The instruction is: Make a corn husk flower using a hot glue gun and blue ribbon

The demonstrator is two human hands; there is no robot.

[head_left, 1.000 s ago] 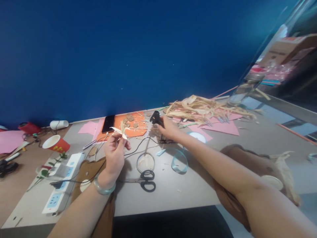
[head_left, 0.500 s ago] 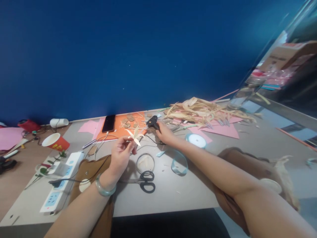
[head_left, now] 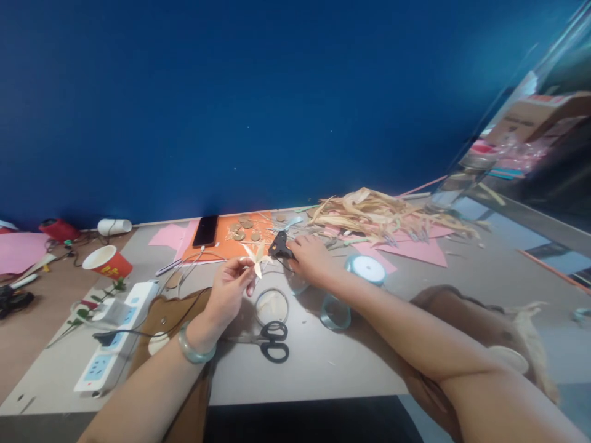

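Observation:
Between the thumb and fingers of my left hand (head_left: 231, 283) is a pale husk flower (head_left: 257, 258) with pointed petals, facing up and right. My right hand (head_left: 310, 261) is closed round the handle of a black glue gun (head_left: 279, 245), just right of the flower; the handle is mostly hidden by my fingers. Below the flower stands a round clear container (head_left: 271, 306) with pale matter inside. Black-handled scissors (head_left: 275, 342) lie in front of it, and a clear ribbon-like roll (head_left: 335, 312) is under my right forearm.
A heap of dry husks (head_left: 364, 209) lies on pink paper at the back right. A phone (head_left: 205, 231) and small wooden discs rest on an orange sheet (head_left: 221, 237). At left are a power strip (head_left: 115, 338) and a red paper cup (head_left: 108, 263). A ribbon spool (head_left: 367, 269) sits beside my right forearm.
My right hand has lowered and turned with the glue gun, its back now more upward. The flower has shifted slightly right and tilted in my left hand. The view has moved a little.

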